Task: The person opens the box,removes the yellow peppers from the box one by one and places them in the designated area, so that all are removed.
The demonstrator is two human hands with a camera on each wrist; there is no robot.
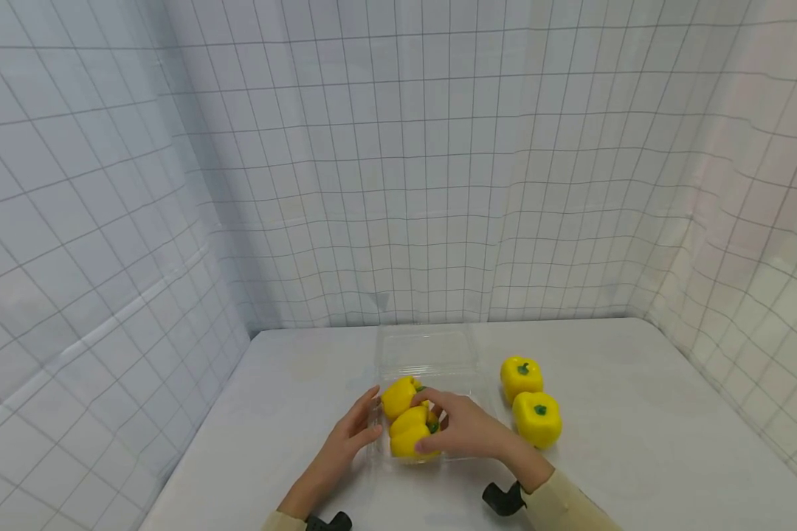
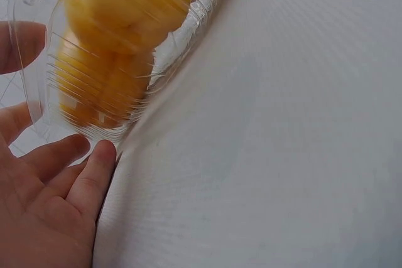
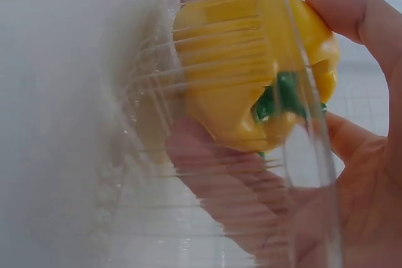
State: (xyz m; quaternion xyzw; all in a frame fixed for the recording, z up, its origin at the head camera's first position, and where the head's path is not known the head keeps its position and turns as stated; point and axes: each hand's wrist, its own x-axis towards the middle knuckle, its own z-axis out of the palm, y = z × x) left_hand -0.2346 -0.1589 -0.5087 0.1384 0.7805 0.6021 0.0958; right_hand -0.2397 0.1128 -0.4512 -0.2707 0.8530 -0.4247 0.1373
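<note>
A clear plastic clamshell box [image 1: 428, 352] lies with its lid folded back toward the far side. Two yellow bell peppers sit in its left half, a far pepper [image 1: 398, 399] and a near pepper [image 1: 408, 436]. My right hand [image 1: 468, 428] reaches over the box and grips the near pepper, thumb on the near side and fingers around the stem side. In the right wrist view, its green stem [image 3: 286, 98] points toward the palm. My left hand [image 1: 347, 434] is at the box's left wall, fingertips right at the ribbed plastic, fingers extended and thumb apart.
Two more yellow bell peppers stand on the white table right of the box, a farther one [image 1: 521, 378] and a nearer one [image 1: 537, 420]. White gridded curtains [image 1: 438, 184] hang behind and at both sides. A black wrist mount [image 1: 502, 499] shows by the right sleeve.
</note>
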